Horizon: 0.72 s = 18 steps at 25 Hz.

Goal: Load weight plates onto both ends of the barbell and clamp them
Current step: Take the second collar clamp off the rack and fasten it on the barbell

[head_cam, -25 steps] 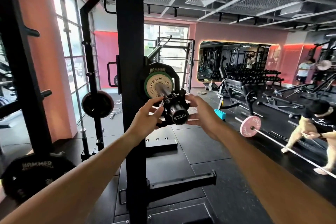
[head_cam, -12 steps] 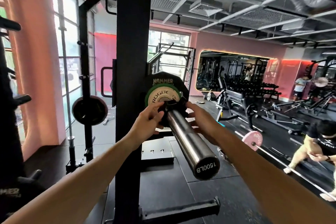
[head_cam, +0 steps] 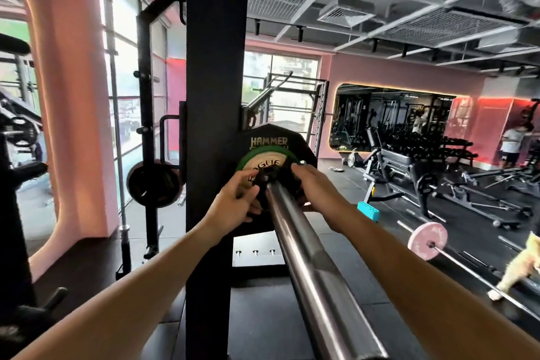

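Note:
The steel barbell sleeve (head_cam: pixel 309 266) runs from the bottom of the view up to two plates: a large black Hammer plate (head_cam: pixel 305 152) and a small green-rimmed Rogue plate (head_cam: pixel 260 159) in front of it. A black clamp collar (head_cam: pixel 270 177) sits on the sleeve against the small plate. My left hand (head_cam: pixel 233 203) grips the collar's left side. My right hand (head_cam: pixel 314 184) grips its right side, fingers over the top. Most of the collar is hidden by my hands.
A black rack upright (head_cam: pixel 216 82) stands just left of the plates. Another black plate (head_cam: pixel 155 184) hangs on a rack post at left. At right lie a barbell with a pink plate (head_cam: pixel 427 240), benches (head_cam: pixel 409 166), a teal block (head_cam: pixel 368 210) and people.
Both hands slid the clamp collar along the sleeve from its outer end up against the small plate. My view has come closer, so the sleeve now stretches long towards me.

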Each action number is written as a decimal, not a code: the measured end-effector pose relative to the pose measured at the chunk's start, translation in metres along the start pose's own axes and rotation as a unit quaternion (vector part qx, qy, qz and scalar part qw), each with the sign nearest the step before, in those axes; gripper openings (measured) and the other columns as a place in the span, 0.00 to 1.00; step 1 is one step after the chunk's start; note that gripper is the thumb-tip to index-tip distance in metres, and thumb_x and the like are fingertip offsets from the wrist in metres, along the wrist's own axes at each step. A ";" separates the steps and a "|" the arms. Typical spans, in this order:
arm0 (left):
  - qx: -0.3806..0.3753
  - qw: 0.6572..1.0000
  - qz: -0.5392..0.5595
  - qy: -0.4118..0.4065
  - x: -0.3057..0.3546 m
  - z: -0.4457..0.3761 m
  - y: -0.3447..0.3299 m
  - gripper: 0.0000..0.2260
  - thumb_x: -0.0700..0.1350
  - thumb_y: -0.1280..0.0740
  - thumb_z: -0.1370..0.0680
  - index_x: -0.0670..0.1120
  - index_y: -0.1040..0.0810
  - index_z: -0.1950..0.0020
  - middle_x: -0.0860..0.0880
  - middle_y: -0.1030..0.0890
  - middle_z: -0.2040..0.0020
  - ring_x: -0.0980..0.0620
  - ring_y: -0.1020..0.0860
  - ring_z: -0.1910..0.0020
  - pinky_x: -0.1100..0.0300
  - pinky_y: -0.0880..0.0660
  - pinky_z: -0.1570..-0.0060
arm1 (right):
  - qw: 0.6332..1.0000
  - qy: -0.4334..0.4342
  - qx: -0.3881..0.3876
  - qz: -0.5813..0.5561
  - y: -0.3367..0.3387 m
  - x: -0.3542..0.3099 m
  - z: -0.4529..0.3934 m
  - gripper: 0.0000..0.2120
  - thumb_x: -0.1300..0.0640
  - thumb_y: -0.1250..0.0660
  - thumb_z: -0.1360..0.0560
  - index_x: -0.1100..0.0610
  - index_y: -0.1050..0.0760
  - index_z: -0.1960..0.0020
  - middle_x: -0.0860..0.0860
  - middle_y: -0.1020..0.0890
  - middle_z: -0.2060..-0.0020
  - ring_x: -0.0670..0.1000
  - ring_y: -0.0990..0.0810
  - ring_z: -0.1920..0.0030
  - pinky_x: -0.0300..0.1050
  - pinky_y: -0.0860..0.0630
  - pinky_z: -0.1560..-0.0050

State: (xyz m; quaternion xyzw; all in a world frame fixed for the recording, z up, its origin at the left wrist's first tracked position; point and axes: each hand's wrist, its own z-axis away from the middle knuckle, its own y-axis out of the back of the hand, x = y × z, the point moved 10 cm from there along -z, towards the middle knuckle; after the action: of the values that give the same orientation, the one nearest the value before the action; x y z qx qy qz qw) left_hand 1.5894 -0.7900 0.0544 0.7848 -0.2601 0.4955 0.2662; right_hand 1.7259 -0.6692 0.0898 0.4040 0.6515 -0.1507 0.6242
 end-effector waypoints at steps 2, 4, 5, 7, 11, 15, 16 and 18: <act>-0.002 1.000 -0.011 -0.001 0.001 -0.001 0.001 0.14 0.41 0.38 0.16 0.54 0.27 0.32 0.44 0.20 0.57 0.49 0.18 0.62 0.57 0.22 0.65 | 1.000 -0.004 -0.016 0.012 -0.001 -0.001 -0.007 0.18 0.38 0.43 0.20 0.50 0.24 0.43 0.56 0.17 0.48 0.56 0.16 0.53 0.50 0.18 0.53; -0.006 1.000 -0.018 -0.007 0.003 -0.001 0.001 0.14 0.40 0.38 0.16 0.54 0.27 0.32 0.45 0.20 0.58 0.50 0.18 0.62 0.54 0.21 0.62 | 0.999 -0.017 -0.020 0.018 0.001 0.000 -0.014 0.24 0.32 0.42 0.24 0.50 0.24 0.43 0.55 0.17 0.48 0.57 0.15 0.53 0.51 0.17 0.54; -0.004 1.000 -0.019 -0.010 0.004 -0.002 0.001 0.14 0.40 0.38 0.16 0.53 0.27 0.32 0.46 0.21 0.57 0.51 0.18 0.62 0.51 0.20 0.59 | 0.999 -0.025 -0.016 0.016 0.002 0.001 -0.017 0.26 0.29 0.41 0.26 0.49 0.23 0.43 0.54 0.16 0.48 0.57 0.14 0.53 0.51 0.17 0.54; 0.002 1.000 -0.017 -0.017 0.005 -0.001 0.003 0.15 0.38 0.38 0.16 0.52 0.27 0.32 0.48 0.23 0.55 0.54 0.18 0.63 0.49 0.20 0.56 | 0.999 -0.034 0.000 0.012 0.005 0.005 -0.024 0.27 0.30 0.40 0.28 0.50 0.22 0.44 0.53 0.16 0.49 0.58 0.14 0.53 0.53 0.17 0.52; 0.003 1.000 -0.001 -0.011 0.001 0.000 0.003 0.15 0.37 0.37 0.17 0.53 0.26 0.33 0.49 0.23 0.52 0.54 0.16 0.60 0.47 0.18 0.50 | 0.998 -0.058 -0.009 -0.020 0.006 0.014 -0.024 0.23 0.37 0.41 0.22 0.55 0.22 0.44 0.56 0.16 0.51 0.56 0.14 0.60 0.53 0.18 0.53; 0.005 1.000 0.009 -0.008 -0.002 -0.001 0.002 0.15 0.38 0.37 0.17 0.57 0.25 0.38 0.46 0.21 0.54 0.50 0.15 0.57 0.42 0.18 0.48 | 0.997 -0.057 -0.045 -0.008 0.001 0.011 -0.024 0.39 0.22 0.36 0.35 0.53 0.22 0.41 0.51 0.18 0.46 0.52 0.17 0.53 0.50 0.20 0.58; 0.006 1.000 0.007 -0.009 -0.002 -0.001 0.003 0.15 0.38 0.37 0.17 0.58 0.25 0.38 0.46 0.20 0.54 0.50 0.15 0.58 0.43 0.18 0.48 | 0.998 -0.047 -0.039 0.008 0.000 0.009 -0.026 0.40 0.23 0.33 0.39 0.53 0.21 0.43 0.51 0.17 0.47 0.53 0.16 0.52 0.53 0.17 0.54; 0.008 1.000 0.004 -0.009 -0.003 -0.002 0.003 0.15 0.38 0.37 0.17 0.58 0.25 0.38 0.46 0.20 0.55 0.52 0.15 0.59 0.45 0.18 0.48 | 0.999 -0.031 -0.015 0.018 0.000 0.008 -0.031 0.33 0.27 0.31 0.39 0.52 0.22 0.47 0.52 0.15 0.50 0.56 0.14 0.54 0.56 0.16 0.50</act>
State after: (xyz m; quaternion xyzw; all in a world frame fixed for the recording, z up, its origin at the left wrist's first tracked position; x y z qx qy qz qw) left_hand 1.5846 -0.7906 0.0526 0.7903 -0.2623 0.4912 0.2557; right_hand 1.7053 -0.6451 0.0875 0.4014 0.6264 -0.1415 0.6530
